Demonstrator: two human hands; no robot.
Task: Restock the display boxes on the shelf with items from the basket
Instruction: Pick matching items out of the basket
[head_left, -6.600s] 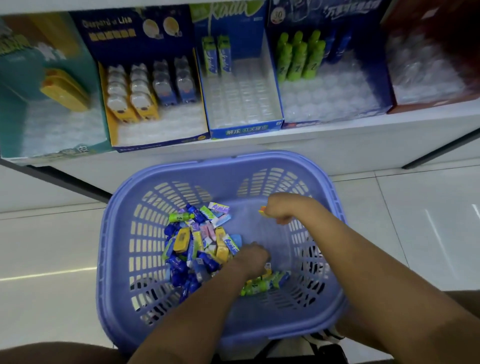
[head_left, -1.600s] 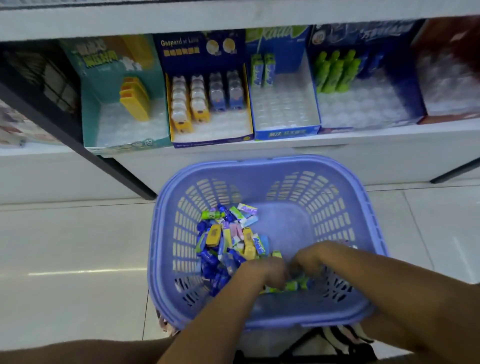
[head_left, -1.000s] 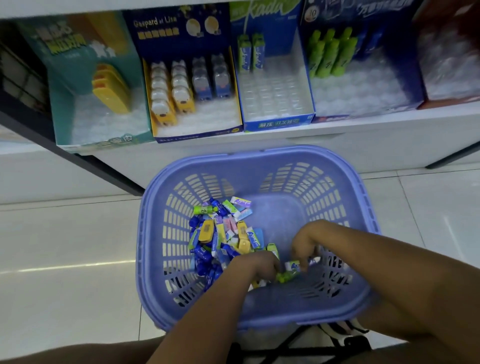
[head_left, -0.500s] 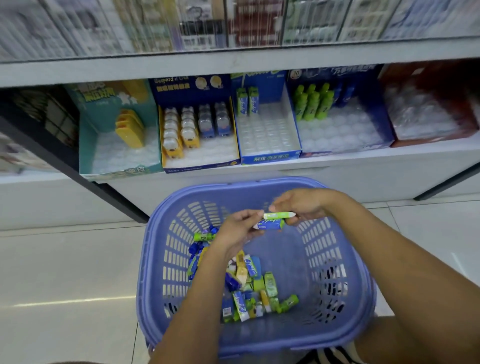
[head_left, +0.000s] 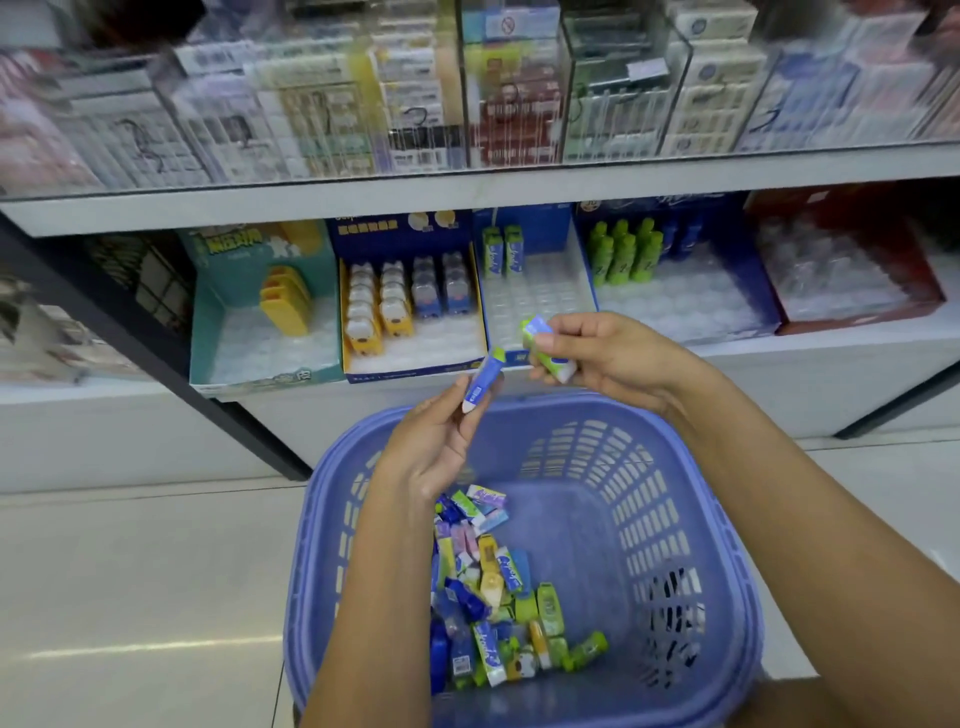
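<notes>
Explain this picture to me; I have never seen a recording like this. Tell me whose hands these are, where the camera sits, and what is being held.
There is no machine here. A person wears one wide-angle camera on the head, so you look down along their own arms. The left hand pinches a small blue pack. The right hand holds a green and blue pack. Below the hands is a purple basket with a heap of loose packs inside. Ahead, open display boxes stand on the white shelf. The middle blue box has two similar packs at its back, and many of its slots are bare.
</notes>
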